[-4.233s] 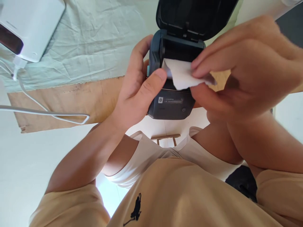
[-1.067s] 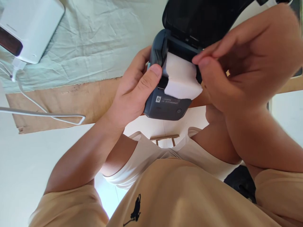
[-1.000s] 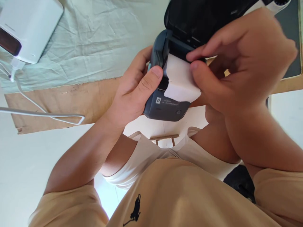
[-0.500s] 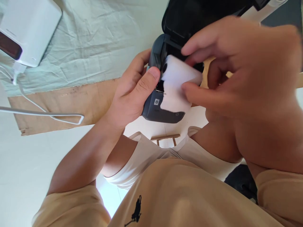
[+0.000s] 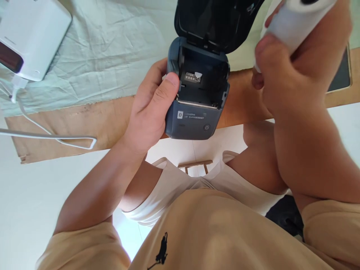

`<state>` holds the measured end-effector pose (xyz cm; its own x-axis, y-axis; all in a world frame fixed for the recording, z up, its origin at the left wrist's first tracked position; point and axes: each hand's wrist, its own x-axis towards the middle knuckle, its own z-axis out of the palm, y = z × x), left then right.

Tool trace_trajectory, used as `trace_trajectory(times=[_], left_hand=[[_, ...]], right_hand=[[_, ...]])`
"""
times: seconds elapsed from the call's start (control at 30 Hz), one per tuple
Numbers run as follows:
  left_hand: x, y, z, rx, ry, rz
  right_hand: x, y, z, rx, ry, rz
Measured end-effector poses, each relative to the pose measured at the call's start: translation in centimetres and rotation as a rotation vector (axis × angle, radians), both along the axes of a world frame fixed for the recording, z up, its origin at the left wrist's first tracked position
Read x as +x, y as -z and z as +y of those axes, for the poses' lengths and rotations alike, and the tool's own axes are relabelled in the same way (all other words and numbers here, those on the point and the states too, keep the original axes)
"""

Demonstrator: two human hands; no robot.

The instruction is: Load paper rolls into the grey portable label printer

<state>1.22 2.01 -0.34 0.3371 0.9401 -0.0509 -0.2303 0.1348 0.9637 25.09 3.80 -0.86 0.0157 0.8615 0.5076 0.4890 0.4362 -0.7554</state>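
My left hand grips the left side of a dark blue-grey portable label printer, its thumb on the near rim. The printer's black lid is swung up and back, and the paper bay shows a printed label with a small white scrap on it. At the upper right, my right hand is closed around a white paper roll, apart from the printer. The roll's dark core hole faces up at the top edge of the picture, and part of the paper is hidden by the fingers.
A white device with a dark display lies at the upper left on a pale green cloth. Its white cable hangs across the wooden table edge. A dark flat object lies at the right.
My right hand has lifted the paper roll out of the printer's bay and moved it up and right. The printer, still in my left hand, has shifted slightly left and up.
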Motion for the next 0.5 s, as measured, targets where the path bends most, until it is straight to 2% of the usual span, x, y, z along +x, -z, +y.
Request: trace_trajectory(times=[0.1,0.2,0.33,0.43,0.5], left_hand=[[0.0,0.0,0.0,-0.006,-0.003,-0.012],[0.1,0.0,0.0,-0.015,-0.021,-0.022],[0.1,-0.2,0.0,-0.025,-0.022,-0.003],[0.1,-0.2,0.0,-0.034,-0.024,-0.009],[0.1,-0.2,0.0,-0.041,-0.025,-0.028]], right_hand=[[0.6,0.7,0.6,0.129,0.042,-0.268],[0.9,1.2,1.1,0.13,0.058,-0.331],[0.8,1.1,1.2,0.019,0.042,-0.361],[0.2,0.4,0.8,-0.144,0.065,-0.412],[0.0,-0.3,0.4,-0.197,0.05,-0.417]])
